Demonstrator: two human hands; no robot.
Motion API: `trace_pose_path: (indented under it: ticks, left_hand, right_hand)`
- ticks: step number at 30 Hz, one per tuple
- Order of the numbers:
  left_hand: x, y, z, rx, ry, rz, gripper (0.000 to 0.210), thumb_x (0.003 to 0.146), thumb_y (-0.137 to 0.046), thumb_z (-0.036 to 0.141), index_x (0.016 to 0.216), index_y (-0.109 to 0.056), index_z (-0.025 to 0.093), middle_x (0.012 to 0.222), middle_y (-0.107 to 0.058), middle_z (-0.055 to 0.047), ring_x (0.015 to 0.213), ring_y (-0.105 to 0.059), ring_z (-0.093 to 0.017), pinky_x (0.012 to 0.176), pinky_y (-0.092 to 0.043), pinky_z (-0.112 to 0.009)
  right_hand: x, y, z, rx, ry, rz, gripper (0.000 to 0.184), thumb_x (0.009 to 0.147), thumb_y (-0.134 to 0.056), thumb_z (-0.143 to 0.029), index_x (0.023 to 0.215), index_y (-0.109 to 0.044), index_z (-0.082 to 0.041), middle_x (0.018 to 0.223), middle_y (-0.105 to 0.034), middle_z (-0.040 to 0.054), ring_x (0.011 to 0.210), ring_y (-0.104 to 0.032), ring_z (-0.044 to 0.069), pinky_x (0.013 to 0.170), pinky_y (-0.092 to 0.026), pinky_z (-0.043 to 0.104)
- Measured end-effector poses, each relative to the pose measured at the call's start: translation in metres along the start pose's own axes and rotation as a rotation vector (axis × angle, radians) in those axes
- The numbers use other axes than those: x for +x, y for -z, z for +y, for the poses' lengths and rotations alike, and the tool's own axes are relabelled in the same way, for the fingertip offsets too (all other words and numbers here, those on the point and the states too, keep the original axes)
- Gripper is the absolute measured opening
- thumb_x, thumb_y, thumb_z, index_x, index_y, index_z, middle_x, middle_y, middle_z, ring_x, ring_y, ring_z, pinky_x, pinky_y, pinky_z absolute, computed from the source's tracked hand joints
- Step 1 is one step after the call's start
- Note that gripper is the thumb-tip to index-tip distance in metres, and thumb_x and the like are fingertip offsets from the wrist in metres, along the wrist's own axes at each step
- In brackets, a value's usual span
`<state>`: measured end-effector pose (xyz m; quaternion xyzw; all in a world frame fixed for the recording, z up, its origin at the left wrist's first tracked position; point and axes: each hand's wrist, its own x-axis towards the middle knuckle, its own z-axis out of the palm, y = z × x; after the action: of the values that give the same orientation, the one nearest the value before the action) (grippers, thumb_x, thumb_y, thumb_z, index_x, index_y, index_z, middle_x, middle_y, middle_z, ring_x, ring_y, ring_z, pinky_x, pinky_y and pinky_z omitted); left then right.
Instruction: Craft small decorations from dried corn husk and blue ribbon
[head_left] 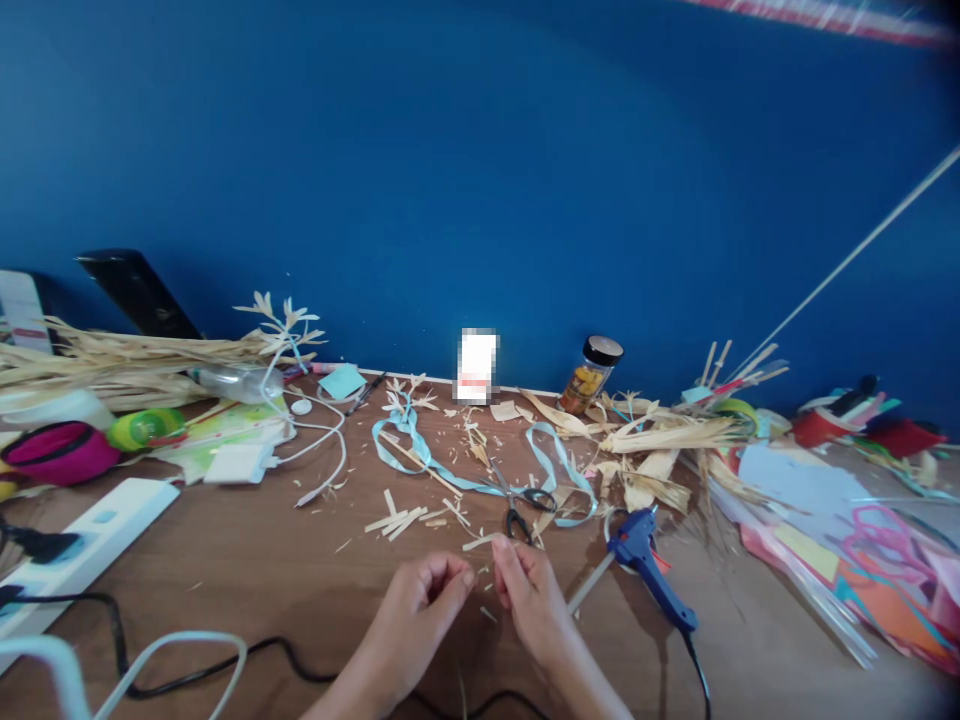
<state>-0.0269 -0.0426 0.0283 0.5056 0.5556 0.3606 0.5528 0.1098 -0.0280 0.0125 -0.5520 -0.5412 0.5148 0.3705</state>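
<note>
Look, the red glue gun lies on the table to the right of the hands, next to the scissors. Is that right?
Not quite: the glue gun is blue, not red. The head view shows it lying on the table to the right of the right hand and left hand, next to the scissors.

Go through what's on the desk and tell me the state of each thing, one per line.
Left hand: fingers curled, pinching; what it grips is too small to tell.
Right hand: fingers pinched together, close to the left hand.
Scissors: lying flat, blades closed.
Glue gun: lying on its side, cord attached.
Jar: upright, lid on.
Ribbon: loose, looped across the desk.
Straw scraps: scattered.
</note>
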Motion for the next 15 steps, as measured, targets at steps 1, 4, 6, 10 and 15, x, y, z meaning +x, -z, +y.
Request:
trace_pose_path:
  ticks: [1, 4, 6, 10, 15]
  left_hand:
    - [-0.001, 0.0, 0.0, 0.015, -0.005, 0.001, 0.029, 0.076, -0.049, 0.039, 0.063, -0.056, 0.014, 0.055, -0.041, 0.004, 0.055, -0.033, -0.01, 0.05, -0.026, -0.021]
    - [-0.003, 0.004, -0.001, 0.029, 0.009, 0.023, 0.027, 0.075, -0.05, 0.038, 0.061, -0.055, 0.015, 0.054, -0.039, 0.004, 0.054, -0.034, -0.011, 0.05, -0.026, -0.02]
    - [-0.004, 0.012, -0.002, 0.016, 0.034, 0.076, 0.028, 0.073, -0.053, 0.04, 0.06, -0.055, 0.015, 0.052, -0.038, 0.005, 0.053, -0.033, -0.01, 0.049, -0.025, -0.02]
    - [-0.003, 0.029, -0.006, -0.097, 0.126, 0.186, 0.03, 0.069, -0.057, 0.045, 0.065, -0.057, 0.015, 0.05, -0.036, 0.006, 0.047, -0.027, -0.008, 0.045, -0.021, -0.019]
    - [0.002, 0.038, -0.009, -0.267, 0.178, 0.195, 0.033, 0.068, -0.06, 0.048, 0.072, -0.057, 0.015, 0.048, -0.025, 0.01, 0.043, -0.015, -0.005, 0.04, -0.013, -0.018]
  right_hand:
    - [0.001, -0.001, 0.0, 0.002, 0.005, 0.012, 0.048, 0.084, -0.035, -0.054, 0.051, -0.037, -0.019, 0.044, -0.034, -0.0057, 0.043, -0.031, 0.008, 0.044, -0.025, 0.021]
    - [0.006, 0.008, 0.002, 0.039, 0.016, 0.087, 0.049, 0.084, -0.035, -0.054, 0.049, -0.036, -0.019, 0.043, -0.034, -0.0056, 0.042, -0.032, 0.008, 0.044, -0.025, 0.021]
    - [0.01, 0.025, 0.003, 0.095, 0.045, 0.227, 0.051, 0.083, -0.036, -0.054, 0.046, -0.033, -0.02, 0.042, -0.032, -0.006, 0.042, -0.03, 0.008, 0.044, -0.026, 0.022]
    - [0.012, 0.062, 0.005, 0.141, 0.089, 0.426, 0.044, 0.085, -0.038, -0.047, 0.051, -0.037, -0.02, 0.045, -0.033, -0.0063, 0.042, -0.03, 0.009, 0.042, -0.025, 0.021]
    - [0.0, 0.052, -0.001, -0.241, 0.198, 0.164, 0.015, 0.084, -0.047, -0.031, 0.087, -0.055, -0.019, 0.074, -0.058, 0.0019, 0.067, -0.054, 0.015, 0.06, -0.04, 0.022]
